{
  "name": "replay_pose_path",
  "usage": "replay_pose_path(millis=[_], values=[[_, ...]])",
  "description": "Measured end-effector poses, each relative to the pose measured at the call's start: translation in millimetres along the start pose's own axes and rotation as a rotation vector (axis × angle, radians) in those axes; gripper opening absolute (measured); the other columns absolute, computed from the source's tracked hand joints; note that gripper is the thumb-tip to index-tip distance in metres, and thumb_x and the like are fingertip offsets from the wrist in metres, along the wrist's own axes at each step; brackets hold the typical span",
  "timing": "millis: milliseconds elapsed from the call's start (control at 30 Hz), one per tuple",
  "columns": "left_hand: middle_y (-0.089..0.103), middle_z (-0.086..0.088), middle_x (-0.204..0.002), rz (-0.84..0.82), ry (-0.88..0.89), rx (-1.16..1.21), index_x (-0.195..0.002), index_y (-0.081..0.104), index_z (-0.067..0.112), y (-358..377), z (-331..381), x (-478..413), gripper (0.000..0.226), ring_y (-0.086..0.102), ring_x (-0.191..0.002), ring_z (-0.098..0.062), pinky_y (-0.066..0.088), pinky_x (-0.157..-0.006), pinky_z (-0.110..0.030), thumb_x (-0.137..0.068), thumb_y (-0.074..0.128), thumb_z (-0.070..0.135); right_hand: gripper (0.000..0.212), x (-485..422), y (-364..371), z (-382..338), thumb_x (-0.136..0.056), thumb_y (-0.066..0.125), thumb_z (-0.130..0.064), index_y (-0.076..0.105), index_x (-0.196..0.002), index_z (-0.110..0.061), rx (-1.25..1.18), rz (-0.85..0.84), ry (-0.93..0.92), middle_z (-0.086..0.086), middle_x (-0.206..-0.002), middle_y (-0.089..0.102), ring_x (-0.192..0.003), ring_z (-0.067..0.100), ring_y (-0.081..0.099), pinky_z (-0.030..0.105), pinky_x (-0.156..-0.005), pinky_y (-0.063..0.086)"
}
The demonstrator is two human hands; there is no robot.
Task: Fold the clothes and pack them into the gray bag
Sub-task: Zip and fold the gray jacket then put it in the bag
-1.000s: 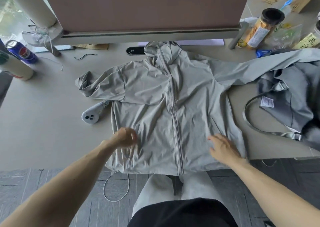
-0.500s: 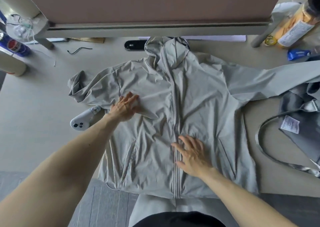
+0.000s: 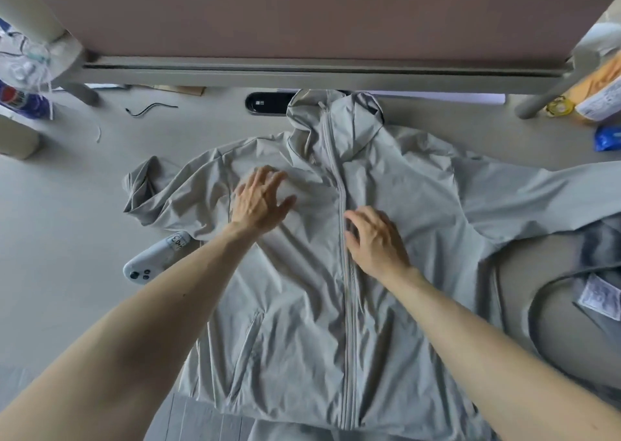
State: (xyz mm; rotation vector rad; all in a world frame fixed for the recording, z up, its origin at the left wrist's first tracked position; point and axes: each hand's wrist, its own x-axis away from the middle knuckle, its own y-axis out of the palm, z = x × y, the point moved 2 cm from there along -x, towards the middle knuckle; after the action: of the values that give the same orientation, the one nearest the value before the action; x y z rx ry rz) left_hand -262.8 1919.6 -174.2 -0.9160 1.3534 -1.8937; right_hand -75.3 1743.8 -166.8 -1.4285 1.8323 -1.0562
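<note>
Head view: jacket (image 3: 336,272) spread face up, zipped, hem at near edge of surface (image 3: 67,205).
Left hand (image 3: 258,202): flat on chest panel, fingers apart, likely smoothing creases.
Right hand (image 3: 376,239): beside zipper, fingers loosely curled, gripping nothing.
Gray bag (image 3: 598,259): far right, under sleeve end.
Stage: flattening; nothing folded yet.

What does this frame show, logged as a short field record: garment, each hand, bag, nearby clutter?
garment: light gray zip-up hooded jacket, spread front-up on the beige table, zipper closed, unfolded
left hand: left hand flat on the jacket's chest, fingers spread
right hand: right hand flat beside the zipper
bag: dark gray fabric bag at the right edge, partly out of frame
clutter: white handheld controller partly under the left sleeve
</note>
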Motion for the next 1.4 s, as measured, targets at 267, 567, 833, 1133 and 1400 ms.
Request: replay_pose_path(millis=[267,567,833,1133,1400], values=[[0.004,0.011,-0.165,-0.223,0.015,-0.079,-0.154,0.013,0.044,14.8,-3.6,-74.6,0.078,0.005,-0.152,-0.029,0.019,-0.107,-0.076,-0.089,0.045,0.072,0.070,-83.1,28.1,35.3,-0.086,0.041,-0.056,0.031,-0.152,-0.034,0.245,-0.179,0.128,0.000,-0.161,0.026,-0.147,0.030,0.022,0.056,-0.116,0.016],[-0.027,0.012,-0.162,-0.354,-0.072,-0.089,-0.148,-0.010,0.060,9.6,-1.3,-99.5,0.106,-0.025,-0.147,-0.044,-0.006,-0.104,-0.082,-0.061,0.033,0.102,0.044,-122.1,13.1,19.0,-0.090,0.046,-0.039,0.054,-0.130,-0.023,0.257,0.075,0.178,0.011,-0.128,0.052,-0.119,0.036,0.050,0.055,-0.098,0.041],[-0.019,0.019,-0.163,-0.265,-0.050,-0.136,-0.147,-0.012,0.060,7.7,-38.0,-95.5,0.101,-0.020,-0.151,-0.033,-0.006,-0.105,-0.081,-0.061,0.019,0.104,0.054,-137.5,20.0,71.9,-0.101,0.022,-0.052,0.019,-0.154,-0.040,0.436,-0.073,0.268,-0.006,-0.166,0.010,-0.150,0.021,0.014,0.053,-0.118,0.010],[-0.009,0.016,-0.166,-0.235,-0.006,-0.088,-0.153,0.003,0.053,2.7,-53.3,-104.3,0.098,-0.011,-0.153,-0.028,-0.006,-0.109,-0.075,-0.069,0.019,0.099,0.063,-136.5,4.5,96.2,-0.097,0.023,-0.063,0.015,-0.155,-0.038,0.385,-0.009,0.516,0.000,-0.164,0.011,-0.147,0.030,0.018,0.054,-0.114,0.015],[0.047,-0.006,-0.144,0.221,-0.182,0.149,-0.130,0.056,0.024,-70.5,-169.6,-30.7,0.045,0.049,-0.126,-0.029,0.032,-0.096,-0.045,-0.087,0.048,0.031,0.056,-140.1,7.9,-6.7,-0.091,0.048,-0.027,0.044,-0.145,-0.014,0.235,0.097,0.236,0.013,-0.153,0.034,-0.140,0.036,0.032,0.059,-0.112,0.023]])
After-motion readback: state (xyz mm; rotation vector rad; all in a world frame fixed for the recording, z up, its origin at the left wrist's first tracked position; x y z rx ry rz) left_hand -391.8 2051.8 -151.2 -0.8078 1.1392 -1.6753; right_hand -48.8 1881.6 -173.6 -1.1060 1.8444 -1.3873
